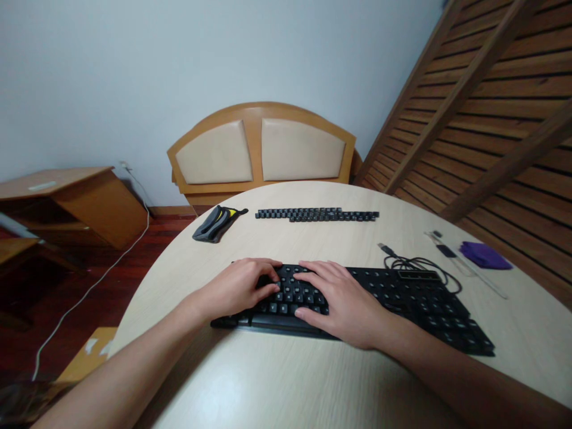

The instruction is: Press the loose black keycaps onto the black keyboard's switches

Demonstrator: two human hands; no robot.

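Note:
A black keyboard (286,322) lies across the table in front of me, slightly turned. Its upper rows and right end show small pale marks, while lettered keycaps sit in the lower rows. My left hand (245,285) is over the keyboard's left half, thumb and index finger closed around a keycap (277,286). Its other fingers are partly hidden. Spread over the middle keys, my right hand (346,298) rests with fingers apart and holds nothing. Loose black keycaps (313,214) stand in two lines farther back.
A grey, black and yellow cloth item (217,223) lies at the back left. Behind the keyboard is its coiled cable (417,262). To the right are a folded purple cloth (485,255) and a thin white stick-like tool (487,280). A wooden headboard (257,143) stands beyond the round table (250,381).

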